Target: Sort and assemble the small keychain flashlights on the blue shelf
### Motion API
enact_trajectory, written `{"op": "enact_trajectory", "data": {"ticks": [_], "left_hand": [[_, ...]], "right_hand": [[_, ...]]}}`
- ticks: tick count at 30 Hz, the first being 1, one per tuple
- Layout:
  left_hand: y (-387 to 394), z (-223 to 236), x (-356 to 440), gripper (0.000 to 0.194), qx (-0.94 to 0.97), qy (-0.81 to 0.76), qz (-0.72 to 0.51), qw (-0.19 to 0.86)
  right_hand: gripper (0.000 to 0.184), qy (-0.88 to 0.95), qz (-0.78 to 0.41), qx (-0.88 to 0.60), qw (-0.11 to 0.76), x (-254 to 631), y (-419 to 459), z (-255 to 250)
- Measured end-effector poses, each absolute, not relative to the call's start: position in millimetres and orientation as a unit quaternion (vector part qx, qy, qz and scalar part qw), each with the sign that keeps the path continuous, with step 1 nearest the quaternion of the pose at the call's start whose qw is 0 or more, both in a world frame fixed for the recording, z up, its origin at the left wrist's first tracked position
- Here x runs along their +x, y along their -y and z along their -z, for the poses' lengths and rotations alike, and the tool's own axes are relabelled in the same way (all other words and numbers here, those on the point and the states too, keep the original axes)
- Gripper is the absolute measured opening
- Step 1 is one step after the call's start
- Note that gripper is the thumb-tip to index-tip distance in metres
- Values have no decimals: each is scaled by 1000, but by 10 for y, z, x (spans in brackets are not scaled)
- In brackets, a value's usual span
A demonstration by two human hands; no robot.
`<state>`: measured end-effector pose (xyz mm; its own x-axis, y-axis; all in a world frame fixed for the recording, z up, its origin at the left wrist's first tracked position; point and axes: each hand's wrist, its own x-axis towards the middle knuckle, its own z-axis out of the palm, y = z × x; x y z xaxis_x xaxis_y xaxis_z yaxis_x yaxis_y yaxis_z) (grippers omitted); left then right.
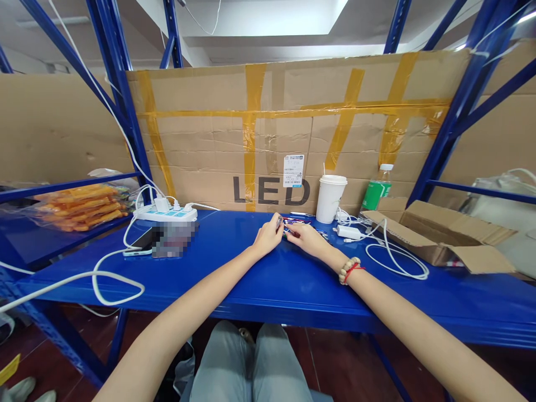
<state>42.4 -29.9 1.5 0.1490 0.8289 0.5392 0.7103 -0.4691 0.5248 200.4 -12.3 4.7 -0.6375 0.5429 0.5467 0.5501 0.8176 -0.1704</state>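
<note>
Slim pens lay on the blue bench by the left hand and right hand; whether the curled fingers pinched one, I couldn't tell. A white cup stood close beyond.

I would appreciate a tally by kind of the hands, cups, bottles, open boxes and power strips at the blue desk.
Hands: 2, left hand and right hand
Paper cup: 1
Bottle: 1
Open box: 1
Power strip: 1
Total: 6
</note>
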Motion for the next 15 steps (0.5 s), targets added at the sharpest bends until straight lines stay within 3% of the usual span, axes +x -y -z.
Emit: {"op": "enact_trajectory", "data": {"ticks": [15], "left_hand": [[206,43,489,16,724,-450,-500,150]], "right_hand": [[17,874,49,-334,350,1993,88,-51]]}}
